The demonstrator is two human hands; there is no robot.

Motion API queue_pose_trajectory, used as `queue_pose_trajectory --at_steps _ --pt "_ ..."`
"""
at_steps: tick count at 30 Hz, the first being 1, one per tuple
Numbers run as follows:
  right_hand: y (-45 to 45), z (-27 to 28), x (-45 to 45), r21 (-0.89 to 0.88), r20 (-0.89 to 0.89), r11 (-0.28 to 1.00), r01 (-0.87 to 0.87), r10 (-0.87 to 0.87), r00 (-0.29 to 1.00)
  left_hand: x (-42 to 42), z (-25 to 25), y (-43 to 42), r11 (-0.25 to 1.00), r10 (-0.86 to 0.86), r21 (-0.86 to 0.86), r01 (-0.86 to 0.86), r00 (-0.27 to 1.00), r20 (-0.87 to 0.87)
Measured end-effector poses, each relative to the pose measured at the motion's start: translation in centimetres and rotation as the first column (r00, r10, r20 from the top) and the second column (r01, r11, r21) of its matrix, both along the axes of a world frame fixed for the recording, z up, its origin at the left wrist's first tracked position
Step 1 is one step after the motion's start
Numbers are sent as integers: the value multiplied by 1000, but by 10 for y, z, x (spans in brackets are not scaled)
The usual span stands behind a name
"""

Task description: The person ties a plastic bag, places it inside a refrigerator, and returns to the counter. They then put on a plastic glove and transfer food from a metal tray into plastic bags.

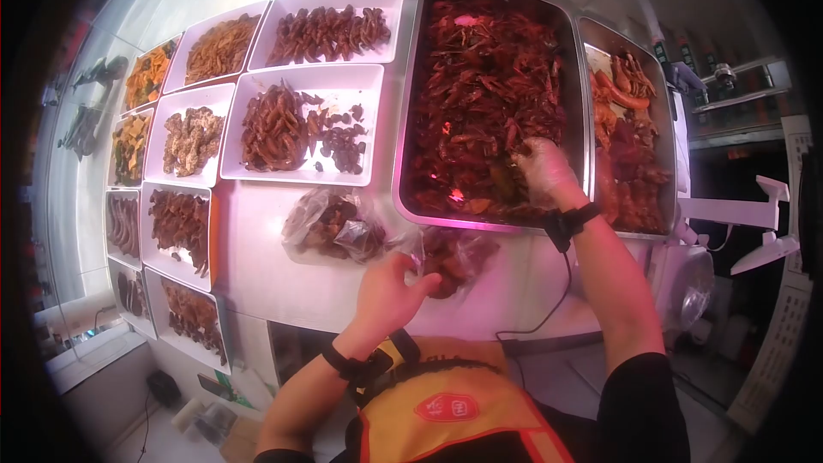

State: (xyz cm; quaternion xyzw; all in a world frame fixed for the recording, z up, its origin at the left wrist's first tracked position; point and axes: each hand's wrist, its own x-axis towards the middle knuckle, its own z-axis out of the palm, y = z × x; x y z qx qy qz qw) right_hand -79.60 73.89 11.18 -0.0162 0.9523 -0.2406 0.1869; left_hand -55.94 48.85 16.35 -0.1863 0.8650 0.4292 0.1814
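My right hand [546,173], in a thin clear glove, reaches into the large metal tray [405,141] of dark red-brown, glossy cooked pieces [480,94]. Its fingers are bent down among the pieces near the tray's front right, so what they pinch is hidden. My left hand [390,291] is closed at the left edge of a clear plastic bag [467,253] that holds some brown pieces. This bag lies on the white counter just in front of the tray. Left of it sits another clear bag [333,225] with brown pieces inside.
Several white trays [375,124] of cooked foods stand to the left. A second metal tray [630,229] with reddish meats adjoins the large one on the right. A black cable [561,291] runs from my right wrist down over the counter [257,231]. Glass panels border the left side.
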Motion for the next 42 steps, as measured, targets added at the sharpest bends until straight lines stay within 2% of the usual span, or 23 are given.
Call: queue_pose_trajectory --at_steps 3,4,6,7,9,10,13,15,18,23,25,27,29,31,33,34,35,36,37,38,39,41,42 --pt "12 -18 -2 -195 18 981 7 -3 1000 1 -16 8 997 -75 12 74 993 87" --pt "18 -22 -3 -194 17 981 7 -4 1000 1 -23 7 997 -76 13 75 993 85" --pt "9 17 8 -57 -275 992 -110 90 957 3 -36 -2 961 -87 273 34 979 185" --pt "5 32 14 -54 -273 993 -104 85 958 7 -41 -6 960 -93 276 39 978 186" --pt "-9 63 29 -87 -261 984 -158 131 957 19 -46 -16 986 6 165 -1 1000 -27" --pt "-20 84 42 -119 -214 975 -188 160 964 22 -42 -21 987 3 163 1 1000 -26" --pt "-51 116 97 -222 -110 906 -361 344 932 24 -27 -33 948 135 305 -88 981 -137" --pt "-69 103 136 -253 -42 844 -473 479 877 21 -24 -37 664 310 678 -317 941 136" --pt "-97 69 168 -250 29 814 -524 547 837 17 -17 -41 641 293 707 -298 947 133" --pt "-83 63 169 -290 -288 802 -523 448 847 7 -8 -36 585 308 729 -355 929 206" --pt "-59 69 131 -261 -123 892 -370 350 929 5 -9 -38 585 291 734 -344 934 206" --pt "-16 70 78 -254 -120 937 -241 217 969 6 -10 -40 583 292 734 -348 933 210" --pt "31 42 30 -129 215 980 -150 175 961 4 -10 -42 606 275 714 -351 934 227" --pt "47 32 12 22 374 983 -182 160 913 3 -13 -41 607 287 714 -348 934 212" --pt "68 -43 2 120 429 858 -499 409 806 7 -16 -40 607 297 713 -351 932 207" --pt "67 -65 -1 -43 482 910 -412 381 789 7 -17 -40 597 303 716 -361 928 215" --pt "50 -63 -2 -268 570 951 -154 285 771 8 -17 -41 590 309 716 -372 924 226" --pt "32 -60 -2 -423 673 894 146 202 711 8 -16 -41 593 316 712 -376 922 224" --pt "2 -35 3 -385 823 753 534 18 567 7 -16 -42 604 321 692 -395 916 242" --pt "-17 -53 6 -457 858 538 708 56 511 7 -15 -42 615 325 673 -412 909 259" --pt "-34 -71 7 -472 881 284 835 112 460 6 -16 -42 618 331 668 -414 908 257" --pt "-69 -57 -9 -525 847 137 840 -18 532 6 -18 -44 619 320 665 -417 908 271" --pt "-74 -106 -29 -495 868 122 860 32 495 8 -18 -43 623 331 656 -426 903 272"
